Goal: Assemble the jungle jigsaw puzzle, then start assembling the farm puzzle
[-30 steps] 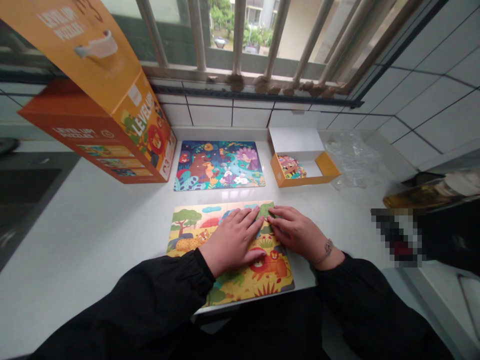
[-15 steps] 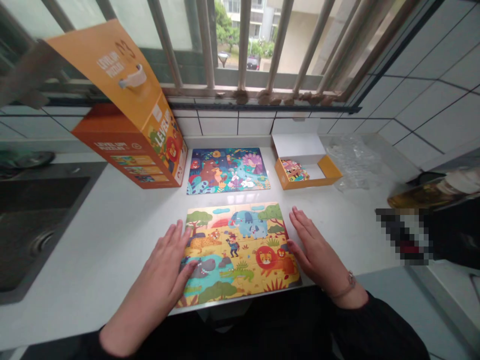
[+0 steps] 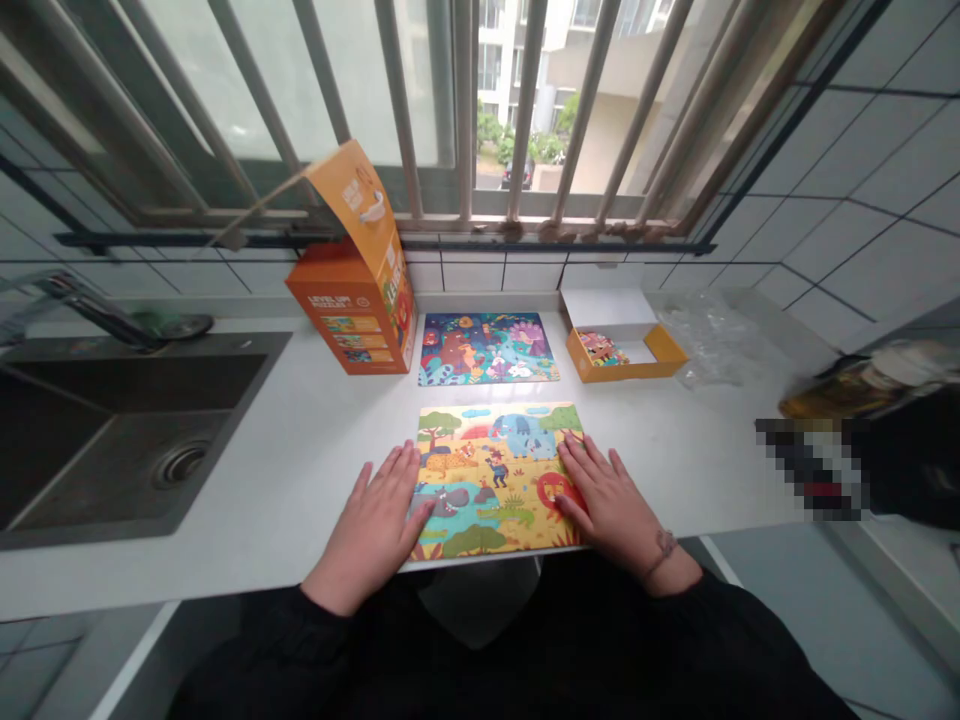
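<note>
A yellow jigsaw puzzle (image 3: 480, 480) with safari animals lies assembled at the counter's front edge. My left hand (image 3: 379, 520) lies open against its left side, thumb over the hippo's part. On the right side, my right hand (image 3: 611, 500) rests flat over the puzzle's edge, fingers stretched out and covering part of the lion. Just behind lies a dark blue assembled puzzle (image 3: 487, 350) with night-time animals. Neither hand holds anything.
An orange puzzle box (image 3: 352, 310) with raised lid stands at the back left, near a sink (image 3: 225, 440). At the back right, an open small box (image 3: 630, 370) contains puzzle pieces. Crumpled clear plastic (image 3: 712, 340) and a bottle (image 3: 817, 390) are farther right.
My right hand has moved inward from beside the puzzle onto its right part. My left hand stays at the left edge. The camera view has shifted, showing more of the sink.
</note>
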Available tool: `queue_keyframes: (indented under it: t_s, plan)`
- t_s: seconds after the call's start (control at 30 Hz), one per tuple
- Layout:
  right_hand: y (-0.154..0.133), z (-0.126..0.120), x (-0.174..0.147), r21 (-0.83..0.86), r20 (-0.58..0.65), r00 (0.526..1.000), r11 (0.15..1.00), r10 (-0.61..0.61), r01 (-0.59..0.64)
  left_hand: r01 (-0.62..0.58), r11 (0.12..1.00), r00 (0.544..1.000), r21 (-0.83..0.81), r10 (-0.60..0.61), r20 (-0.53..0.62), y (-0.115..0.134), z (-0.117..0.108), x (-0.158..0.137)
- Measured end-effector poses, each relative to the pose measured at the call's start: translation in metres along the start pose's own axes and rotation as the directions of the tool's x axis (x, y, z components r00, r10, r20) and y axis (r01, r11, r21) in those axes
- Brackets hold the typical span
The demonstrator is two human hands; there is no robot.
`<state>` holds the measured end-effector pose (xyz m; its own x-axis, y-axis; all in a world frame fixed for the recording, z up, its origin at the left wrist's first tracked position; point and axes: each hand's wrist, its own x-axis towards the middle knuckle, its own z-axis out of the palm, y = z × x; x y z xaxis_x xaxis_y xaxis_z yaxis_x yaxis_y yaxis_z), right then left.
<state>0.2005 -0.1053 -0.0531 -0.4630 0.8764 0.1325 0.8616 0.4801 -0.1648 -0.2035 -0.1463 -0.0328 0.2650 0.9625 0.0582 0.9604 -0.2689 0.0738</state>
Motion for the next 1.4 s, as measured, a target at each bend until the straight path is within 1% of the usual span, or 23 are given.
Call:
queue_keyframes:
  t_s: [0.07, 0.13, 0.3, 0.43, 0.53, 0.6, 0.67, 0.77, 0.87, 0.93, 1.0, 1.03, 1.07, 1.13, 1.17, 1.2, 1.23, 1.27, 1.3, 1.33, 1.37, 1.4]
  plan:
    - [-0.005, 0.001, 0.005, 0.006, 0.012, 1.0, 1.0, -0.004, 0.004, 0.016, 1.0, 1.0, 0.0, -0.016, -0.002, -0.006, 0.0, -0.003]
    - [-0.013, 0.001, 0.012, 0.017, 0.022, 1.0, 1.0, -0.006, 0.006, 0.047, 0.999, 0.998, -0.006, -0.048, -0.027, -0.013, 0.001, -0.007]
    - [-0.037, 0.001, 0.034, 0.035, 0.049, 0.999, 0.999, -0.017, 0.015, 0.13, 0.991, 0.989, -0.043, -0.132, -0.072, -0.034, -0.001, -0.012]
    - [-0.064, 0.002, 0.05, 0.044, 0.057, 0.998, 0.999, -0.024, 0.021, 0.205, 0.976, 0.973, -0.076, -0.212, -0.092, -0.062, -0.001, -0.016]
    - [-0.089, 0.0, 0.06, 0.032, 0.123, 0.992, 0.999, 0.017, -0.022, 0.262, 0.956, 0.951, -0.134, -0.28, -0.133, -0.087, 0.004, -0.024]
    - [-0.104, -0.002, 0.065, 0.026, 0.162, 0.986, 0.999, 0.036, -0.041, 0.283, 0.942, 0.938, -0.181, -0.311, -0.152, -0.097, 0.006, -0.031]
    - [-0.113, -0.004, 0.068, 0.034, 0.178, 0.984, 0.999, 0.034, -0.041, 0.278, 0.938, 0.937, -0.207, -0.313, -0.158, -0.1, 0.008, -0.035]
    - [-0.117, -0.003, 0.069, 0.06, 0.17, 0.985, 0.998, 0.025, -0.036, 0.248, 0.951, 0.946, -0.185, -0.279, -0.167, -0.094, 0.008, -0.036]
    - [-0.113, 0.002, 0.066, 0.1, 0.13, 0.991, 0.994, 0.02, -0.034, 0.231, 0.954, 0.947, -0.189, -0.266, -0.181, -0.088, 0.007, -0.034]
    - [-0.109, 0.007, 0.064, 0.154, 0.073, 0.997, 0.987, 0.027, -0.038, 0.216, 0.943, 0.938, -0.254, -0.273, -0.213, -0.088, 0.006, -0.035]
    - [-0.103, 0.011, 0.06, 0.254, -0.029, 0.998, 0.966, 0.06, -0.05, 0.193, 0.902, 0.907, -0.387, -0.315, -0.28, -0.092, 0.006, -0.039]
    - [-0.099, 0.014, 0.059, 0.322, -0.094, 0.992, 0.945, 0.087, -0.053, 0.186, 0.85, 0.872, -0.493, -0.374, -0.316, -0.095, 0.005, -0.042]
    - [-0.094, 0.016, 0.057, 0.398, -0.161, 0.979, 0.916, 0.125, -0.051, 0.176, 0.772, 0.823, -0.61, -0.456, -0.34, -0.099, 0.005, -0.044]
    - [-0.084, 0.02, 0.055, 0.549, -0.274, 0.933, 0.834, 0.232, -0.046, 0.141, 0.584, 0.711, -0.8, -0.622, -0.329, -0.107, 0.005, -0.047]
    - [-0.078, 0.022, 0.054, 0.618, -0.306, 0.904, 0.785, 0.298, -0.05, 0.12, 0.507, 0.669, -0.854, -0.676, -0.308, -0.111, 0.005, -0.048]
    - [-0.074, 0.024, 0.054, 0.679, -0.316, 0.876, 0.732, 0.364, -0.059, 0.102, 0.46, 0.644, -0.882, -0.706, -0.294, -0.115, 0.006, -0.048]
    - [-0.07, 0.026, 0.053, 0.73, -0.309, 0.853, 0.68, 0.421, -0.072, 0.092, 0.444, 0.635, -0.891, -0.716, -0.291, -0.119, 0.006, -0.048]
    - [-0.067, 0.027, 0.053, 0.767, -0.293, 0.836, 0.636, 0.463, -0.084, 0.092, 0.446, 0.634, -0.89, -0.716, -0.294, -0.121, 0.007, -0.048]
    - [-0.066, 0.027, 0.053, 0.787, -0.273, 0.83, 0.609, 0.487, -0.098, 0.093, 0.448, 0.633, -0.889, -0.715, -0.295, -0.123, 0.007, -0.048]
    - [-0.066, 0.027, 0.054, 0.789, -0.256, 0.834, 0.604, 0.489, -0.112, 0.096, 0.449, 0.635, -0.888, -0.715, -0.293, -0.122, 0.007, -0.048]
    - [-0.068, 0.026, 0.054, 0.769, -0.245, 0.85, 0.627, 0.466, -0.122, 0.107, 0.469, 0.644, -0.877, -0.704, -0.298, -0.12, 0.007, -0.048]
    - [-0.072, 0.024, 0.055, 0.727, -0.236, 0.876, 0.675, 0.421, -0.129, 0.125, 0.519, 0.664, -0.846, -0.677, -0.317, -0.116, 0.006, -0.048]
